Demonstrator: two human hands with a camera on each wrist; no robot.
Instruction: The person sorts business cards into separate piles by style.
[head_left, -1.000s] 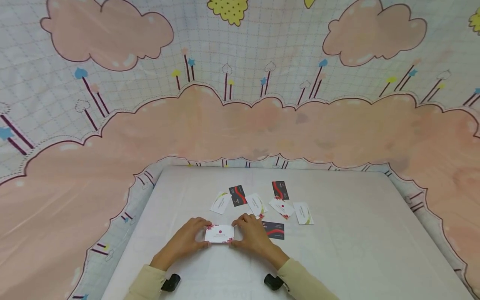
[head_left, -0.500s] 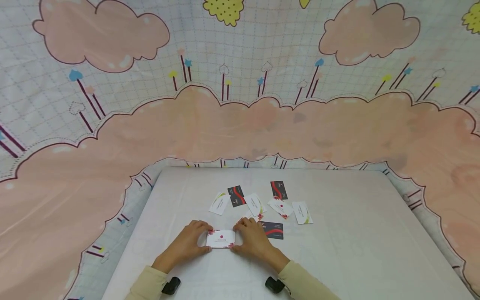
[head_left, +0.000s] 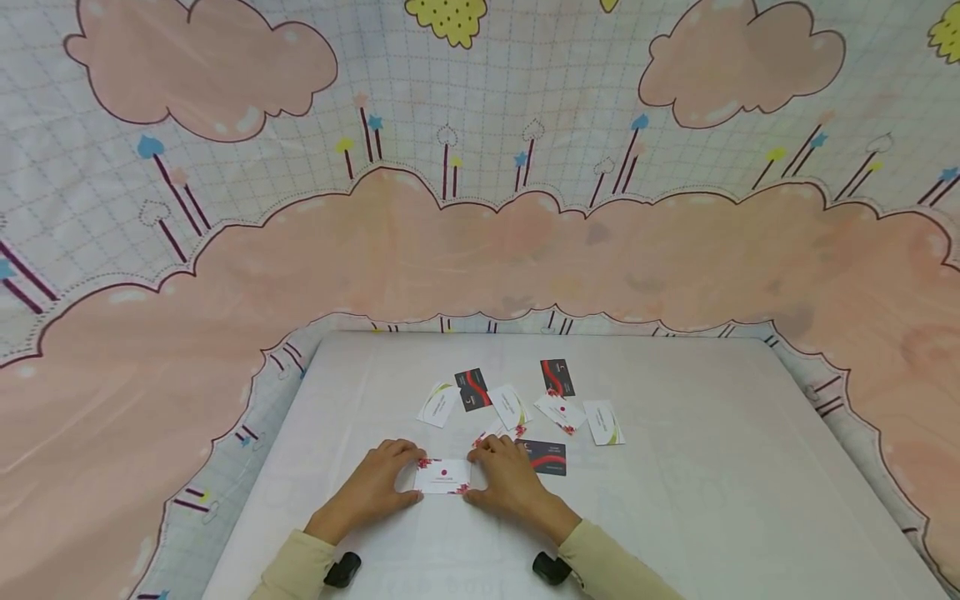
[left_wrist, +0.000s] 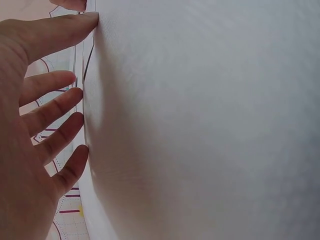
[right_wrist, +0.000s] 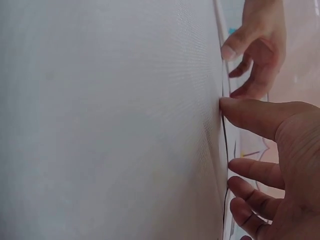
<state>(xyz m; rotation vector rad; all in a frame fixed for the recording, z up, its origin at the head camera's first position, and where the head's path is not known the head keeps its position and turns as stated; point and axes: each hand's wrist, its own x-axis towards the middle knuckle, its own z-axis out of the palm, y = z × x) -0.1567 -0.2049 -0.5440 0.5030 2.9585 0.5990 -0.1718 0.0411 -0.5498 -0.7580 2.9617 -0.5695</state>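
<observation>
A white business card (head_left: 444, 477) with red floral corners and a red dot lies between my two hands, low over the white table. My left hand (head_left: 381, 482) holds its left edge, thumb at the near corner and fingers at the far one. On the opposite edge, my right hand (head_left: 508, 482) grips the near and far corners the same way. Both wrist views see the card only edge-on, so whether it is one card or several cannot be told. Just beyond the right hand, another floral card (head_left: 495, 433) is partly covered; a black card (head_left: 547, 457) with a red wave lies beside that hand.
Further back lie white cards with green curves (head_left: 438, 406), (head_left: 510, 407), (head_left: 604, 423), black cards (head_left: 473, 390), (head_left: 558, 377) and a floral card (head_left: 561, 413), some overlapping. The white table (head_left: 712, 483) ends at a cloud-patterned backdrop (head_left: 525, 258). Black devices (head_left: 343, 570) sit at the wrists.
Both hands and the card have come slightly nearer to me and a little to the right since a second ago. In the last half second they hardly move.
</observation>
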